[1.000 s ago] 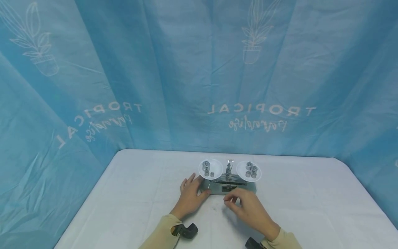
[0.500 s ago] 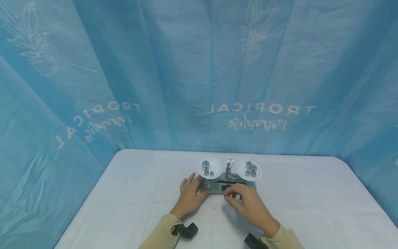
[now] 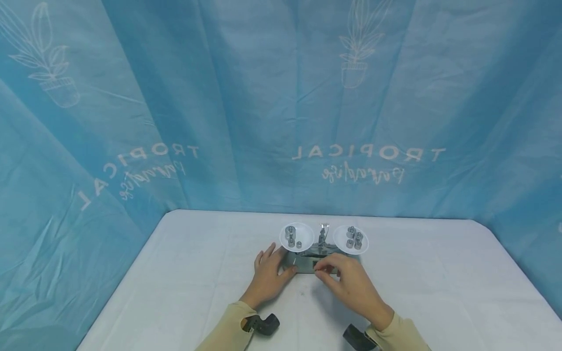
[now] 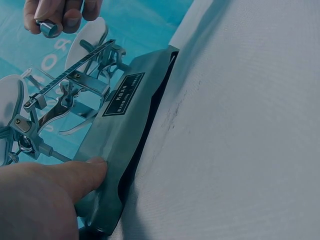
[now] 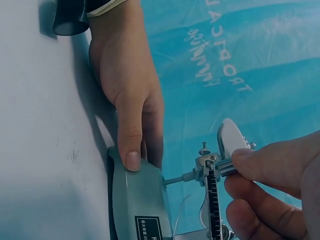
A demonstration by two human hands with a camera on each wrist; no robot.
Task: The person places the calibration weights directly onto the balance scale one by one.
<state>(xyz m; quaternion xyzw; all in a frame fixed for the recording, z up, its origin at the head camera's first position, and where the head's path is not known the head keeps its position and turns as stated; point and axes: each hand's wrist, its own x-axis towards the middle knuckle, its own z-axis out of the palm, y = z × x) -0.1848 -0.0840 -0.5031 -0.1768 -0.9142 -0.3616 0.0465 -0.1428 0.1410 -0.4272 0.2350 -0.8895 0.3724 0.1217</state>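
Observation:
A balance scale with a grey-green base point(image 3: 303, 265) stands on the table. Its left pan point(image 3: 307, 237) and right pan point(image 3: 340, 239) each bear several metal weights. My left hand point(image 3: 267, 278) holds the base's left end, thumb on the front face and fingers behind, as the right wrist view shows. Before the scale, my right hand point(image 3: 351, 285) pinches a small shiny metal weight point(image 4: 48, 28) between thumb and fingertips. That weight point(image 5: 228, 167) appears in front of the beam point(image 5: 213, 205) in the right wrist view. In the head view the fingers hide it.
A white cloth covers the table point(image 3: 197, 253). Blue printed curtains point(image 3: 263, 97) rise behind it and at the sides. Dark wrist cameras point(image 3: 265, 325) sit on both forearms. A black label point(image 4: 124, 94) marks the front of the base.
My right hand has moved slightly forward over the front of the base and now covers more of the label. The left hand has stayed where it was.

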